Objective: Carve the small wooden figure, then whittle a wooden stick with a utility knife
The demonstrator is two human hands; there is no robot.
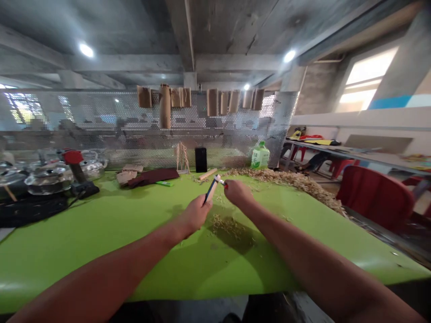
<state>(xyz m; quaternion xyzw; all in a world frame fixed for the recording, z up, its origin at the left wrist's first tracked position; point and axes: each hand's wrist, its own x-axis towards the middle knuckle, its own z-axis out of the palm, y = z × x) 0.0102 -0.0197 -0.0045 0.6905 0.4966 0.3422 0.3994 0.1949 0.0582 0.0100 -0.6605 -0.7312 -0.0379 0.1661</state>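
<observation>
My left hand [195, 215] is wrapped round the lower end of a pale wooden stick [212, 190] with a dark strip along one side. The stick tilts up and away over the green tabletop. My right hand [238, 193] is closed on a carving knife [221, 181]; a bit of red handle and bright metal shows at the fingers. Its metal touches or nearly touches the stick's upper end, and the blade's shape is too small to make out. Below both hands lies a scatter of wood shavings [229, 226].
A long heap of shavings [286, 177] runs along the right edge, by a green-capped bottle [260, 155]. A black phone [201, 159] stands at the back before a perforated metal screen [134, 134]. Sandpaper [155, 177] and metal pots [47, 179] are left; a red chair [375, 197] is right.
</observation>
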